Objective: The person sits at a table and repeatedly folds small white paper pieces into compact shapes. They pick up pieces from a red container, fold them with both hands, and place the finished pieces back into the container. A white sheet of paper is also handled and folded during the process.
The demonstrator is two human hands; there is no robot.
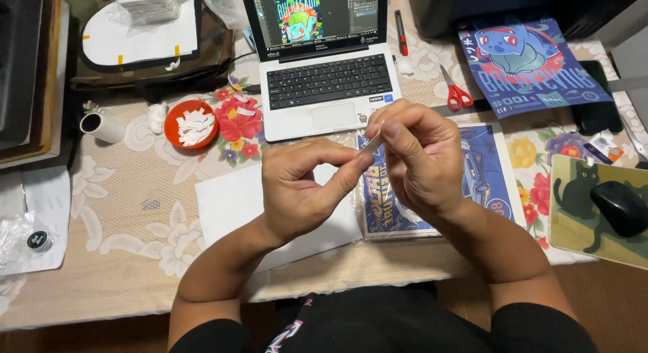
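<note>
My left hand [304,187] and my right hand [415,157] meet above the table's middle, pinching a small pale strip [373,143], like a piece of tape or backing paper, between their fingertips. Beneath them lies a blue printed poster in a clear sleeve [482,181]. A white sheet [226,201] lies to its left, partly under my left hand. Behind the hands stands an open silver laptop [324,76] with a colourful design on its screen.
An orange bowl of white scraps [191,123] and a white tube [101,127] sit at the left. Red scissors [457,91] and a second blue print [533,66] lie at the back right. A black mouse [619,208] rests on a cat mousepad [574,218].
</note>
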